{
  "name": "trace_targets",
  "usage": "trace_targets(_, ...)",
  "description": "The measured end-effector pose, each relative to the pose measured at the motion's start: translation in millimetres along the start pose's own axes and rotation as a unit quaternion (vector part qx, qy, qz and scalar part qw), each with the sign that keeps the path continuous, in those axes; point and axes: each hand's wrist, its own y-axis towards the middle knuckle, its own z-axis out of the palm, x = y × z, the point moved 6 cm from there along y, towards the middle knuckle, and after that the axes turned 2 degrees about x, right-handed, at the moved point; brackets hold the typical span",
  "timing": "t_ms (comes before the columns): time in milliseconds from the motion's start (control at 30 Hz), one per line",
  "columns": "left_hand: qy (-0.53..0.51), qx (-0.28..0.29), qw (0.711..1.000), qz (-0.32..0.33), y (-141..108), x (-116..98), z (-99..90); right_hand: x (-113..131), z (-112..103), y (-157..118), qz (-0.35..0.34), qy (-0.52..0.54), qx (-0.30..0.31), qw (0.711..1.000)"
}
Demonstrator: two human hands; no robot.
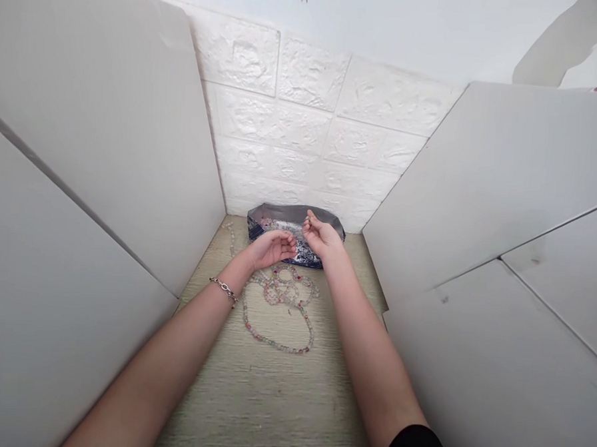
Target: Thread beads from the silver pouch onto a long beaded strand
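Observation:
My right hand is over the right part of a dark blue patterned bag. Its thumb and forefinger are pinched on what looks like a small bead. Beside it, at the front of the bag, my left hand is cupped with the fingers curled; anything in it is too small to make out. Inside the bag's open mouth lie loose pale and pink beads. In front of both hands, a string of pale, green and red beads lies in loops on the wooden surface.
A textured white brick wall stands right behind the bag. Pale panels close in on the left and on the right. Another thin strand of beads lies left of the bag. A chain bracelet circles my left wrist.

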Motion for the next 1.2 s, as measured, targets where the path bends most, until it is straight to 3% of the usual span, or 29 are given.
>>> trace_targets(133, 0.003, -0.009, 1.000, 0.010, 3.6, 1.9, -3.9, -11.5, -8.5, -0.2, 0.038, 0.110, -0.045, 0.992)
trace_targets(333, -0.005, -0.017, 1.000, 0.013, 3.8, 1.3, -5.0, -22.2, -14.0, 8.3, 0.036, 0.145, -0.067, 0.986)
trace_targets(633, -0.011, -0.059, 0.998, 0.033, 5.9, 0.0, -6.5, -40.0, -6.9, 4.6, 0.029, 0.103, 0.017, 0.994)
trace_targets(1000, -0.011, -0.052, 0.998, 0.029, 5.1, -0.2, -3.1, -38.7, -7.3, 2.5, -0.018, 0.075, 0.016, 0.997)
trace_targets(1100, -0.008, -0.034, 0.999, 0.003, 4.5, 0.5, -1.1, -38.1, -6.9, 1.8, -0.006, 0.071, 0.034, 0.997)
trace_targets(1200, 0.031, -0.058, 0.998, -0.008, 3.5, -0.2, -2.5, -38.1, -5.5, 0.4, 0.019, 0.100, 0.058, 0.993)
